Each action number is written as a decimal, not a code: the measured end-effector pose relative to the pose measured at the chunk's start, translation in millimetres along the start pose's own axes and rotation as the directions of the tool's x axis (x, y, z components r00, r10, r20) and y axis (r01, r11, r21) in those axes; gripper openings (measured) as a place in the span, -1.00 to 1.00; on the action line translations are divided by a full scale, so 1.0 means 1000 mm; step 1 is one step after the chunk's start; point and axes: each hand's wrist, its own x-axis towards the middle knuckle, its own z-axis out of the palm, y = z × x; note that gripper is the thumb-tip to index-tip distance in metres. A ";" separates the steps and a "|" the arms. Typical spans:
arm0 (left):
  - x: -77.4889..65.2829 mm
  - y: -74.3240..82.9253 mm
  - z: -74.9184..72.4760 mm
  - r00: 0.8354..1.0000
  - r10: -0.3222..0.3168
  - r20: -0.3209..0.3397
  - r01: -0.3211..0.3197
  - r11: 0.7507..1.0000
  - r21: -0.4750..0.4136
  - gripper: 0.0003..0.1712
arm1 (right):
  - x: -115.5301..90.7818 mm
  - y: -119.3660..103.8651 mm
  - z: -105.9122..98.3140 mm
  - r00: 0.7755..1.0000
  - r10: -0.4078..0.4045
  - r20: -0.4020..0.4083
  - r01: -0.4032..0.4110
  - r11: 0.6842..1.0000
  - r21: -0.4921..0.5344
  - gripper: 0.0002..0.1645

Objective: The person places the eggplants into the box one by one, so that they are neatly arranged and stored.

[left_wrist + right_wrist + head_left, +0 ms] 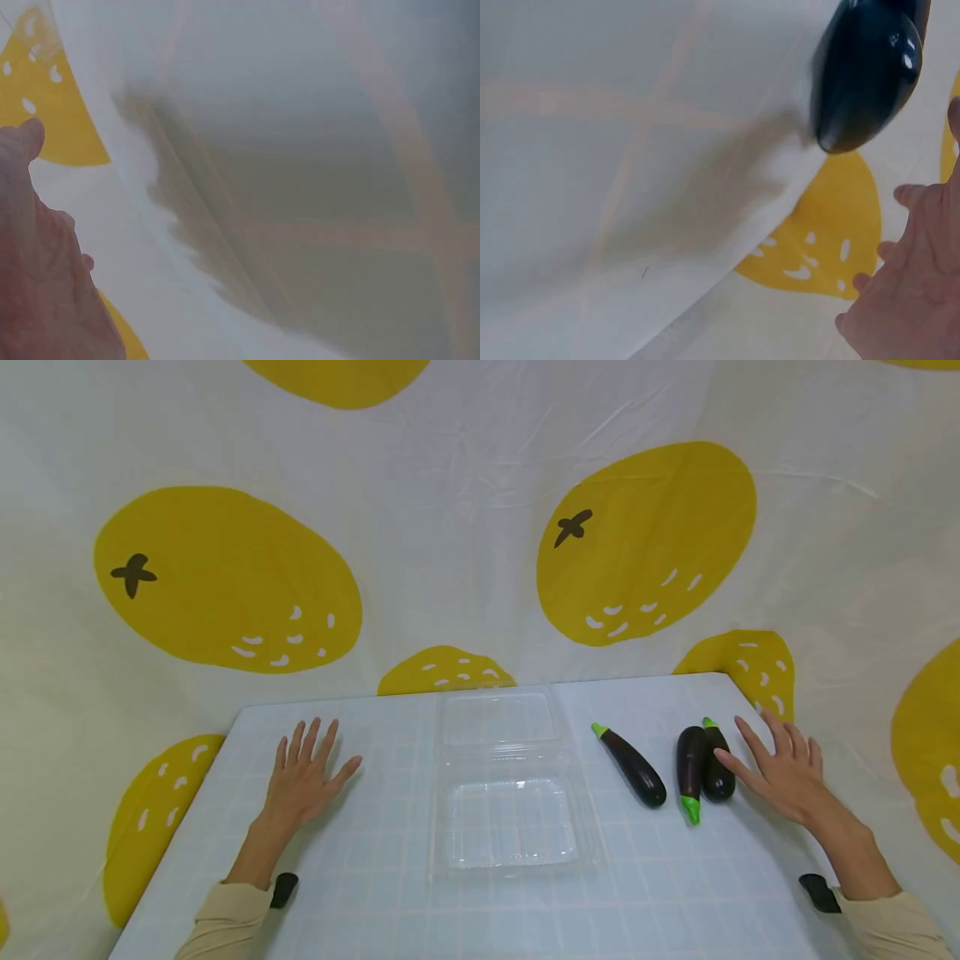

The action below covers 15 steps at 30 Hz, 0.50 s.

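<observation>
Where my left hand (pixel 302 781) was: above the left part of the table (pixel 360 893), released, its fingers straight and spread toward the far side, the thumb pointing right.
Right hand (pixel 787 777): released as well, held at the table's right edge with fingers fanned toward the far side and the thumb pointing left; whether that thumb touched the nearest eggplant I could not tell.
Left eggplant (pixel 636 768): lay slantwise right of the container, its green stem end far and left, its thick end near and right.
Middle eggplant (pixel 692 760): lay with its green stem end toward the near side.
Right eggplant (pixel 720 772): lay against or just beside the middle one, its stem end far, its thick end near, partly behind my thumb; my right wrist view showed a glossy dark end (pixel 870 79).
Clear container (pixel 513 822): stood unfolded between my left hand and the eggplants, tray on the near side, lid (pixel 498 718) laid back toward the far edge.
Cloth backdrop (pixel 450 527): hung beyond the table, pale, printed with big yellow fruit shapes (pixel 228 581).
Sleeves (pixel 225 918): beige on both my arms, each with a black object (pixel 284 890) at the wrist.
</observation>
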 end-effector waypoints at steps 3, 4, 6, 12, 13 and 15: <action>0.000 0.002 0.000 1.000 0.004 -0.015 -0.004 1.000 -0.001 -0.03 | 0.000 0.000 0.001 1.000 -0.005 -0.015 0.005 1.000 -0.003 0.04; -0.001 0.003 0.000 0.999 0.009 -0.031 -0.009 1.000 0.000 -0.05 | 0.000 -0.001 0.001 1.000 -0.008 -0.024 0.008 1.000 -0.004 0.03; 0.000 0.004 0.001 0.997 0.023 -0.075 -0.023 1.000 -0.005 -0.12 | 0.001 -0.002 0.002 0.999 -0.015 -0.050 0.015 1.000 -0.006 0.00; 0.000 0.009 0.003 0.981 0.032 -0.190 -0.039 0.999 -0.035 -0.34 | 0.002 -0.010 0.005 0.975 -0.085 -0.205 0.082 0.996 -0.021 -0.25; 0.000 0.011 0.002 0.981 0.025 -0.194 -0.033 0.999 -0.036 -0.37 | 0.002 -0.011 0.004 0.966 -0.106 -0.237 0.103 0.994 -0.024 -0.32; 0.001 0.013 0.003 0.982 0.006 -0.188 -0.014 0.999 -0.043 -0.41 | 0.003 -0.014 0.004 0.945 -0.143 -0.294 0.142 0.990 -0.026 -0.45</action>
